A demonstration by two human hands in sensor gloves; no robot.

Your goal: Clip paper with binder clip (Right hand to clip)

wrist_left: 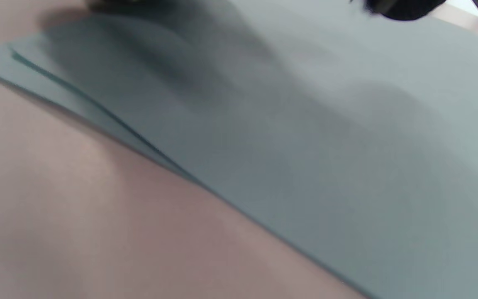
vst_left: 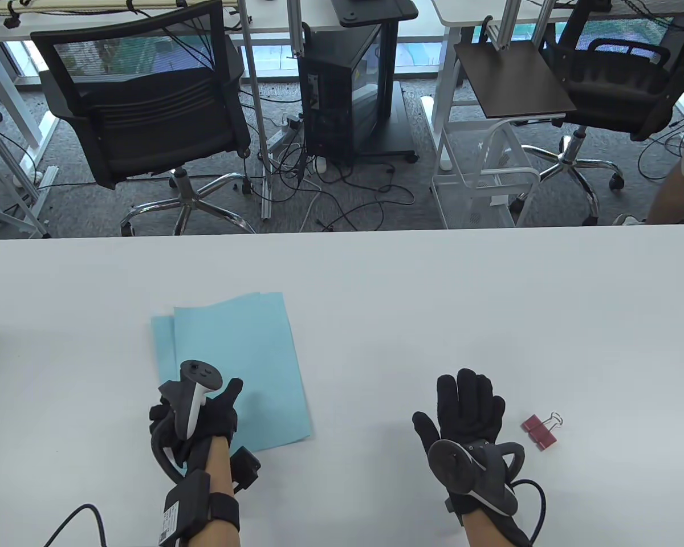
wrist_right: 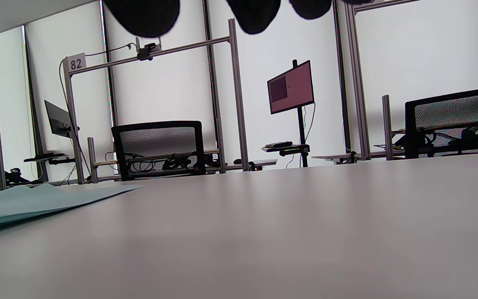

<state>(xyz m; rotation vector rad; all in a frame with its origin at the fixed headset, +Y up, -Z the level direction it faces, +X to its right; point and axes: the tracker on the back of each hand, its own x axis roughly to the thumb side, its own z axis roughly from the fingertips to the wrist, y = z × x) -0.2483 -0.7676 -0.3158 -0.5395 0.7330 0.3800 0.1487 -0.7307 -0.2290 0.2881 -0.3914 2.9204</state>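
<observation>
- The thin light-blue paper sheets (vst_left: 239, 364) are lying flat on the white worktop (vst_left: 376, 285) in the lower left of the table view, at least two of them, slightly fanned so one edge is peeking out at the left.
- The small dark-red binder clip with silver wire handles (vst_left: 541, 430) is sitting on the worktop in the lower right of that view, well apart from the paper, with one wire loop pointing toward the upper right.
- The left hand in its black sensor glove (vst_left: 205, 413) is lying at the lower left part of the sheets; whether it is pressing them or only hovering, I cannot tell, and the blurred left wrist view is showing paper but no clear grip.
- The right hand in its black sensor glove (vst_left: 470, 407) is spreading flat with fingers extended, holding nothing, just beside the clip on its left and not touching it.
- The paper is probably behaving as light, limp and slippery stock: the sheets are likely sliding on one another and sagging if lifted at one corner, so squaring them and steadying them near an edge seems wise.
- The clip is looking small, stiff and strongly sprung; taking it by the two wire handles, thumb on one and forefinger on the other, should be opening its mouth.
- The smooth metal may be slipping out of gloved fingertips under the spring's force.
</observation>
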